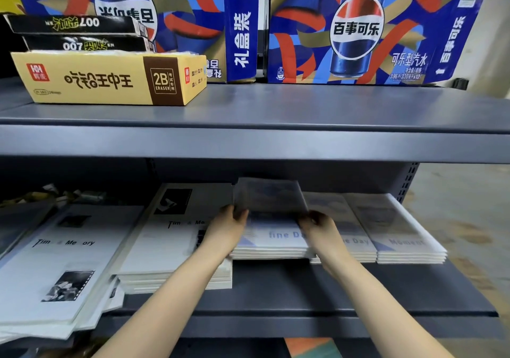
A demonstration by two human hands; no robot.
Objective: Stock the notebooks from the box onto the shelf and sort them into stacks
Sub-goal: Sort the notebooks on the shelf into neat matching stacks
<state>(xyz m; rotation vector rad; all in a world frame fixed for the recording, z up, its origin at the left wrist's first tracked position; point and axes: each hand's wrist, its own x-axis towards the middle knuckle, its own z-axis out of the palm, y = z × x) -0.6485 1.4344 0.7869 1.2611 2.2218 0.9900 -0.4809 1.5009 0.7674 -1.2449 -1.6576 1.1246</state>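
Notebook [270, 195] in L hand [231, 218] & R hand [318, 220] over "fine Day" stack [276, 243]

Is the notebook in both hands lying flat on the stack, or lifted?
Lifted, apparently: the left hand and right hand grip the notebook, tilted above the fine Day stack. Blur hides any contact.

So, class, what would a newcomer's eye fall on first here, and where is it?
The big blue cola cartons along the back of the top shelf. Then the yellow eraser box at that shelf's left. Below, the left grip and right grip hold a blurred notebook over the "fine Day" stack on the lower shelf.
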